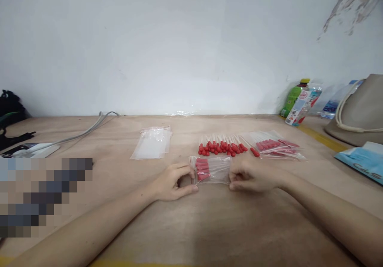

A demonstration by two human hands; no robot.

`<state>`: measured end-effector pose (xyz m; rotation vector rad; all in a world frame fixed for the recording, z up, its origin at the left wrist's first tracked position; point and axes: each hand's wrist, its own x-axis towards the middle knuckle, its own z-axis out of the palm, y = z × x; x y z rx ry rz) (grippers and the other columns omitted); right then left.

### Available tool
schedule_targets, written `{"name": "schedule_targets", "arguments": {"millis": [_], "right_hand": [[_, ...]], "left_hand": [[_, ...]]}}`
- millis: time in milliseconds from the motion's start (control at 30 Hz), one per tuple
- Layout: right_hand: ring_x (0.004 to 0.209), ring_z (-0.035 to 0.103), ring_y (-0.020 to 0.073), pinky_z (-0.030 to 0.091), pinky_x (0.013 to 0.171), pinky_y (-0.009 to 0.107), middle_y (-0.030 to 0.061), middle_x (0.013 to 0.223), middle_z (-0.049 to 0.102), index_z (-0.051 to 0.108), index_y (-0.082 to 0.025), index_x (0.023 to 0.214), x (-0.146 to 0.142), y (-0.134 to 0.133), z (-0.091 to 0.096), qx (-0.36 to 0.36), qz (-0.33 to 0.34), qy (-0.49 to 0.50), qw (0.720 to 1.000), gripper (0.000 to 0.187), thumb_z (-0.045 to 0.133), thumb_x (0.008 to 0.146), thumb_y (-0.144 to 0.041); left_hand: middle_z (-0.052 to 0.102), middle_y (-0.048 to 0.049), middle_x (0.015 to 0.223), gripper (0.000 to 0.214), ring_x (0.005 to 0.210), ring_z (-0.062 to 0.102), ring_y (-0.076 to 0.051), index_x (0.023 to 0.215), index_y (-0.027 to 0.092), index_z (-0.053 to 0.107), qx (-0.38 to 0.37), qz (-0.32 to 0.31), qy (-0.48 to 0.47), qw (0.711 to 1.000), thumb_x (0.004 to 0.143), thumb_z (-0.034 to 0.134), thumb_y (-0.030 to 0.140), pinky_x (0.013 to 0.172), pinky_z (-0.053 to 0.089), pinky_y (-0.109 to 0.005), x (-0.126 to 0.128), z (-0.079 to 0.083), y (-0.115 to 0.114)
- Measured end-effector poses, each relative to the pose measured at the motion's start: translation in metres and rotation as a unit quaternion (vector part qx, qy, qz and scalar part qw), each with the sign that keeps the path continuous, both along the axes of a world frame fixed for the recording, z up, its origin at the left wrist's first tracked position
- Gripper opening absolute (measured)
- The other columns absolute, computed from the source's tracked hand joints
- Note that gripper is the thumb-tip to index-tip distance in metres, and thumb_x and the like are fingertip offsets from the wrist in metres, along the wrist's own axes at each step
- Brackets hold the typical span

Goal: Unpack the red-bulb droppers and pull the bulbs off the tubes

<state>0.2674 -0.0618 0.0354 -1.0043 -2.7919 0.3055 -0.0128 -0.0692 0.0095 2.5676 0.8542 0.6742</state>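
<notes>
A small clear plastic bag (216,170) with several red-bulbed droppers inside lies on the wooden table (191,227). My left hand (174,182) pinches its left end, fingers curled. My right hand (249,175) pinches its right end, fingers closed on the plastic. Just behind the bag lies a row of loose droppers with red bulbs (223,146). To the right of that row sits a pile of filled bags of droppers (277,147).
A stack of empty clear bags (152,142) lies back left of centre. A grey cable (86,131) runs toward the wall. Bottles (301,101), a beige hat (359,111) and a blue packet (363,161) stand at the right. Dark items sit far left.
</notes>
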Motion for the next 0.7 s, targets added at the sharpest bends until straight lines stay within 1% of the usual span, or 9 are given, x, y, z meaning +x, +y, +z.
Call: {"name": "schedule_targets", "arguments": {"millis": [67,133,167,233,300,400,500,600,700], "right_hand": [[0.054,0.046,0.0083,0.032,0.053,0.020,-0.0014,0.059,0.054,0.056,-0.016,0.067,-0.010,-0.001,0.000,-0.026,-0.030,0.070,0.997,0.022,0.051,0.080,-0.033],[0.060,0.048,0.0088,0.035,0.056,0.020,0.0004,0.066,0.056,0.056,-0.016,0.070,-0.025,-0.002,-0.001,-0.010,-0.060,0.142,0.988,0.018,0.049,0.081,-0.027],[0.063,0.050,0.0093,0.037,0.059,0.020,0.0013,0.071,0.057,0.057,-0.016,0.072,-0.034,-0.002,-0.003,0.001,-0.064,0.163,0.984,0.015,0.049,0.082,-0.025],[0.068,0.052,0.0105,0.039,0.064,0.022,0.0023,0.076,0.057,0.058,-0.016,0.077,-0.050,-0.001,-0.009,0.013,-0.041,0.183,0.982,0.012,0.049,0.082,-0.022],[0.071,0.052,0.0119,0.040,0.066,0.024,0.0028,0.078,0.057,0.058,-0.017,0.083,-0.062,0.003,-0.018,0.025,-0.011,0.183,0.983,0.010,0.050,0.082,-0.021],[0.072,0.051,0.0132,0.041,0.066,0.025,0.0029,0.079,0.056,0.057,-0.018,0.094,-0.070,0.009,-0.031,0.030,0.006,0.191,0.981,0.014,0.050,0.083,-0.023],[0.080,0.052,0.0152,0.042,0.070,0.028,0.0051,0.088,0.056,0.053,-0.018,0.106,-0.068,0.011,-0.038,0.023,0.014,0.198,0.980,0.030,0.055,0.081,-0.035],[0.087,0.051,0.0174,0.042,0.075,0.031,0.0076,0.097,0.055,0.050,-0.018,0.111,-0.065,0.009,-0.039,0.021,0.012,0.195,0.980,0.045,0.060,0.076,-0.043],[0.084,0.052,0.0161,0.042,0.073,0.029,0.0067,0.094,0.055,0.049,-0.017,0.112,-0.066,0.007,-0.038,0.004,0.012,0.218,0.976,0.047,0.062,0.074,-0.042]], "left_hand": [[0.059,-0.0055,0.091,0.017,0.082,0.055,-0.015,0.087,0.017,0.056,-0.023,0.041,-0.053,0.997,0.083,0.050,0.033,0.073,0.043,-0.026,0.000,-0.003,0.004],[0.057,-0.0047,0.089,0.018,0.078,0.054,-0.014,0.086,0.017,0.056,-0.040,0.118,-0.092,0.988,0.084,0.047,0.033,0.069,0.043,-0.026,0.000,-0.008,0.009],[0.057,-0.0040,0.087,0.019,0.075,0.053,-0.014,0.087,0.017,0.056,-0.045,0.157,-0.096,0.982,0.084,0.048,0.033,0.067,0.043,-0.026,-0.001,-0.010,0.012],[0.055,-0.0024,0.083,0.021,0.068,0.051,-0.013,0.089,0.017,0.057,-0.044,0.212,-0.071,0.974,0.080,0.052,0.036,0.062,0.042,-0.026,-0.001,-0.014,0.017],[0.054,-0.0019,0.081,0.025,0.069,0.050,-0.014,0.091,0.018,0.059,-0.034,0.234,-0.035,0.971,0.078,0.054,0.038,0.064,0.041,-0.028,-0.001,-0.015,0.020],[0.055,-0.0030,0.082,0.026,0.079,0.050,-0.017,0.088,0.018,0.062,-0.044,0.233,-0.022,0.971,0.080,0.050,0.040,0.071,0.041,-0.030,0.001,-0.014,0.024],[0.054,-0.0031,0.081,0.031,0.081,0.050,-0.018,0.078,0.017,0.063,-0.068,0.223,-0.028,0.972,0.081,0.048,0.043,0.073,0.042,-0.030,0.006,-0.013,0.025],[0.053,-0.0033,0.086,0.029,0.087,0.049,-0.018,0.069,0.017,0.062,-0.094,0.186,-0.028,0.978,0.078,0.053,0.042,0.078,0.042,-0.031,0.010,-0.011,0.024],[0.053,-0.0039,0.092,0.028,0.090,0.050,-0.017,0.064,0.016,0.061,-0.154,0.146,-0.038,0.976,0.079,0.052,0.038,0.084,0.041,-0.032,0.011,-0.008,0.021]]}}
